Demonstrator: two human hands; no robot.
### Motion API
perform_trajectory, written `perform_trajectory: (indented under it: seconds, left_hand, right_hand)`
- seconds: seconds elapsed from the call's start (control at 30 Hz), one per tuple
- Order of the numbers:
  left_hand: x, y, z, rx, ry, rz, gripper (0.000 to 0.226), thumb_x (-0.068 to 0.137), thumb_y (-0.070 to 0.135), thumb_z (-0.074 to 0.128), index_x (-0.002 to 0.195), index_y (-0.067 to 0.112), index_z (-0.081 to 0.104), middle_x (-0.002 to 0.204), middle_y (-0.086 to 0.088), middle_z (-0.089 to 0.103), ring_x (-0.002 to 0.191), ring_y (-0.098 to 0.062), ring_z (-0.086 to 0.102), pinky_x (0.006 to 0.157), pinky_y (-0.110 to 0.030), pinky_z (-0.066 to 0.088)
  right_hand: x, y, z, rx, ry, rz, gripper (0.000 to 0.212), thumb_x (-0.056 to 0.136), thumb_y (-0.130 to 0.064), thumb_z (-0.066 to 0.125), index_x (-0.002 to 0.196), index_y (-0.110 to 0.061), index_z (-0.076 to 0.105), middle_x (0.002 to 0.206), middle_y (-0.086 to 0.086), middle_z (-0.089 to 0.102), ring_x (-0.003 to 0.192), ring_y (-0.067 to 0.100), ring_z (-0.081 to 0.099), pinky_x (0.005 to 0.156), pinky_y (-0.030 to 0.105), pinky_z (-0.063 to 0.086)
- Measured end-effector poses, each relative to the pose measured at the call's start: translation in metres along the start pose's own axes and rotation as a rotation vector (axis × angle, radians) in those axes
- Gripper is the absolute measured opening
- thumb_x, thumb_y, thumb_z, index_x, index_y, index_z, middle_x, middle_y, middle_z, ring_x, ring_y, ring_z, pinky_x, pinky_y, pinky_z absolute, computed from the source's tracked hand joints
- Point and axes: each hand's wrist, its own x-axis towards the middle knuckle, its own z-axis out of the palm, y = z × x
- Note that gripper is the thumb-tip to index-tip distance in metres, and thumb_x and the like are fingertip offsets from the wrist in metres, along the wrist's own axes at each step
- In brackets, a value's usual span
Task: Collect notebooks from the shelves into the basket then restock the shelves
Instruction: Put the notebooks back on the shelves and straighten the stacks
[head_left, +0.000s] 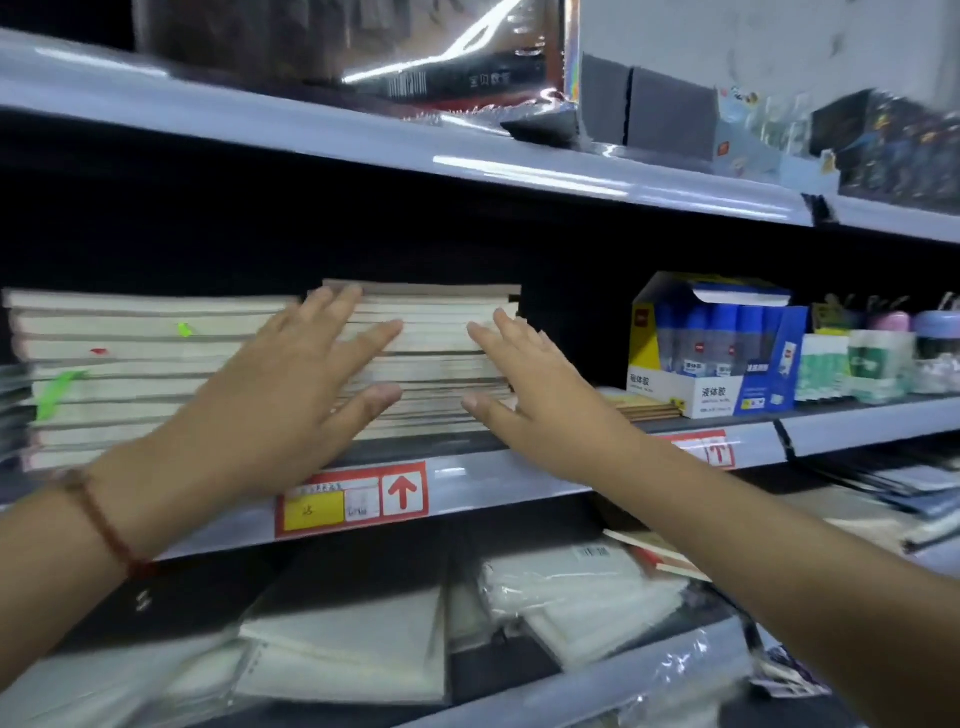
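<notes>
A tall stack of notebooks (441, 353) lies flat on the middle shelf (519, 483), page edges facing me. A second, wider notebook stack (130, 364) stands just left of it, with green and red tabs sticking out. My left hand (280, 395) is spread with straight fingers against the front left of the centre stack. My right hand (530, 389) is spread the same way at the stack's front right. Neither hand grips anything. No basket is in view.
A yellow and blue box of glue bottles (711, 348) stands right of the stack, with a few thin pads (644, 405) beside it. Wrapped white notebooks (571, 597) lie on the lower shelf. Dark boxed goods (649, 109) fill the upper shelf.
</notes>
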Motion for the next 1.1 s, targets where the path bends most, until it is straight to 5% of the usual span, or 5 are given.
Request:
perform_trajectory:
  seconds: [0.2,0.4,0.5,0.7,1.1]
  left_hand:
    - [-0.135,0.034,0.038,-0.243,0.080,0.087,0.053,0.090,0.061,0.041,0.136,0.036,0.050,0.138,0.004,0.057,0.115,-0.023,0.061,0.089,-0.048,0.050]
    - [-0.173,0.088,0.079,-0.185,-0.370,-0.220,0.078,0.076,0.090,0.023,0.146,0.057,0.023,0.156,0.015,0.031,0.133,-0.016,0.047,0.100,-0.036,0.042]
    - [-0.157,0.134,0.087,-0.176,-0.360,-0.283,0.081,0.067,0.097,0.010,0.142,0.066,0.005,0.159,0.021,0.010,0.144,-0.011,0.029,0.110,-0.032,0.033]
    - [-0.099,0.273,0.098,-0.182,-0.339,-0.325,0.085,0.068,0.096,0.017,0.144,0.059,0.022,0.157,0.013,0.030,0.140,-0.015,0.037,0.107,-0.035,0.038]
    - [0.078,0.511,0.150,-0.256,-0.349,-0.027,0.093,0.071,0.094,0.007,0.148,0.047,0.028,0.159,0.009,0.028,0.142,-0.015,0.035,0.110,-0.029,0.031]
  right_hand:
    - [-0.098,-0.019,0.026,0.105,-0.046,-0.244,0.044,0.097,-0.033,0.049,0.140,-0.027,0.049,0.149,-0.006,0.045,0.141,0.009,0.033,0.122,0.033,0.015]
    - [-0.176,0.042,0.052,0.199,-0.319,-0.105,0.047,0.099,-0.044,0.049,0.145,-0.042,0.039,0.154,-0.023,0.030,0.142,-0.010,0.013,0.121,0.022,0.001]
    - [-0.203,0.101,0.039,0.198,-0.299,-0.040,0.050,0.097,-0.047,0.050,0.145,-0.043,0.037,0.155,-0.019,0.031,0.145,0.000,0.016,0.121,0.028,0.006]
    - [-0.271,0.230,-0.025,0.228,-0.300,0.044,0.053,0.098,-0.043,0.051,0.148,-0.039,0.034,0.157,-0.012,0.029,0.144,0.006,0.019,0.121,0.033,0.014]
    - [-0.362,0.454,-0.133,0.176,-0.293,0.390,0.051,0.099,-0.044,0.050,0.148,-0.037,0.037,0.156,-0.013,0.029,0.144,0.008,0.021,0.120,0.039,0.017]
